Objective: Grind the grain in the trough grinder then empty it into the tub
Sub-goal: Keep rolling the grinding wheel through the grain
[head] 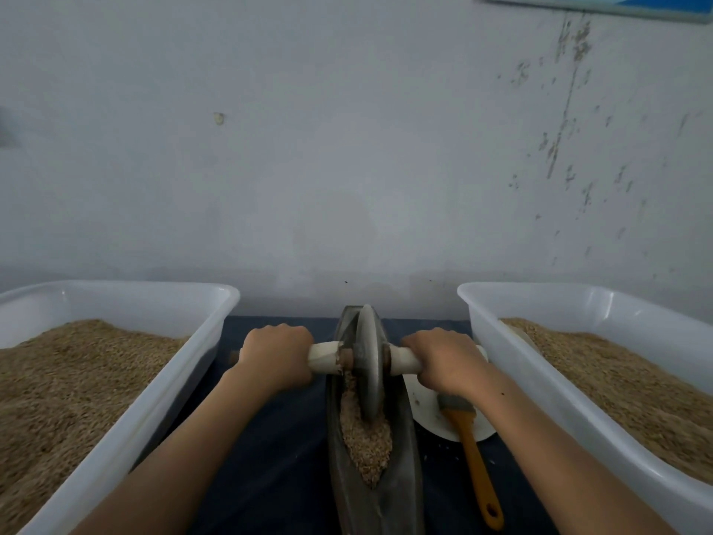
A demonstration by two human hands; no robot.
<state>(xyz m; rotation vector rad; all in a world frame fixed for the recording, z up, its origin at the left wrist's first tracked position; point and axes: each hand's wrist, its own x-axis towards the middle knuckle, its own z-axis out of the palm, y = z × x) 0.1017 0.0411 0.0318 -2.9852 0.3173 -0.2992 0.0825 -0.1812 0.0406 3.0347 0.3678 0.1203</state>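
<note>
Grain (364,442) in trough grinder (372,492), both hands' fingers clamped on wheel handles, tubs flanking closely.

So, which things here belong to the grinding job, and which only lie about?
In use: trough grinder, grinding wheel, grain, left hand, right hand, left tub, right tub.

Lying about: brush, white plate.
</note>
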